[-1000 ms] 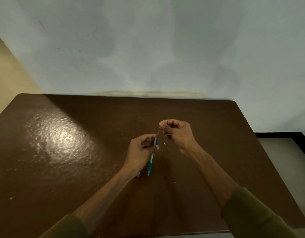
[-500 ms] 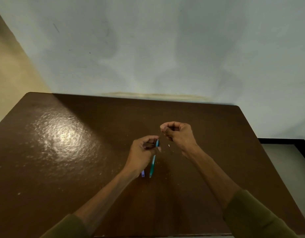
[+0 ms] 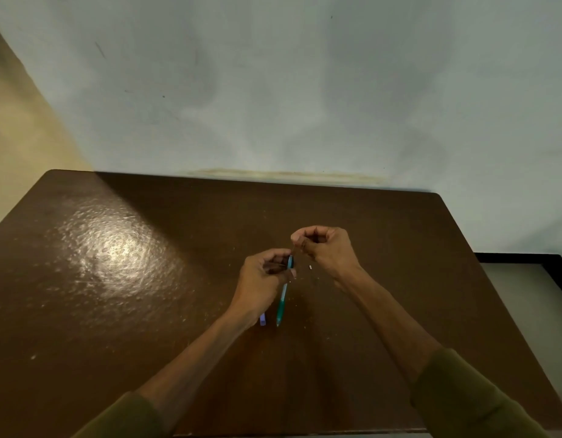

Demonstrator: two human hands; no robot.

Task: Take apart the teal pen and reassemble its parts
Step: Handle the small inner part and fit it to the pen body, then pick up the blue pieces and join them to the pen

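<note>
Above the middle of the brown desk (image 3: 115,279), the left hand (image 3: 260,279) had its fingers closed round the teal pen (image 3: 282,303), tip pointing toward six o'clock; the right hand (image 3: 324,248), at two o'clock from it, was curled shut, its contents too small to tell. A tiny pale part (image 3: 310,266) lay on the desk between the hands; a purple piece (image 3: 262,319) showed below the left wrist.

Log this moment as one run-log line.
left hand: holds teal pen | right hand: pinched shut, contents unclear | small part: on table
</note>
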